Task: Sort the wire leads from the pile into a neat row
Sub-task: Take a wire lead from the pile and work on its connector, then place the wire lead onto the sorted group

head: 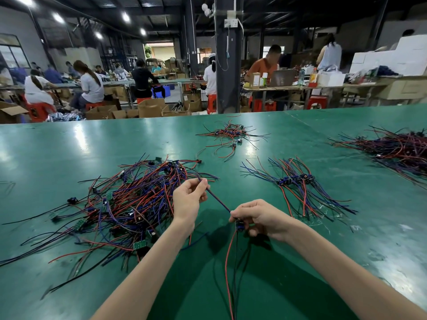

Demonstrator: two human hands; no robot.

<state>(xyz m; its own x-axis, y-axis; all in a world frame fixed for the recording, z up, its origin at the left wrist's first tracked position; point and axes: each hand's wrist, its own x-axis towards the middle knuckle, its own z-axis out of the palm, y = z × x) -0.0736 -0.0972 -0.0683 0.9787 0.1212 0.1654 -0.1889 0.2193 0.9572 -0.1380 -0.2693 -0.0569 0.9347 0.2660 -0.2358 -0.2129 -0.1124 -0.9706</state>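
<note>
both forearms reach in from the near edge over the table (69, 144). the left hand (188, 200) is raised at the right edge of the pile (129, 204). its wrist is bent back and its fingers are curled together, with thumb and forefinger pinching the far end of a lead (219, 201). the right hand (260, 219) sits right of the pile and nearer the viewer than the left, knuckles up, fingers curled in. its thumb and fingertips pinch the lead's blue connector (239, 225). the lead's purple stretch runs taut and slanting between the two hands. from the connector a red and a black wire hang down toward the near edge. the row (297, 180) lies well right of the pile, its connectors side by side and its wires fanned out both ways. a small heap (231, 132) lies beyond the pile, and a big heap (397, 150) lies far right of it.
</note>
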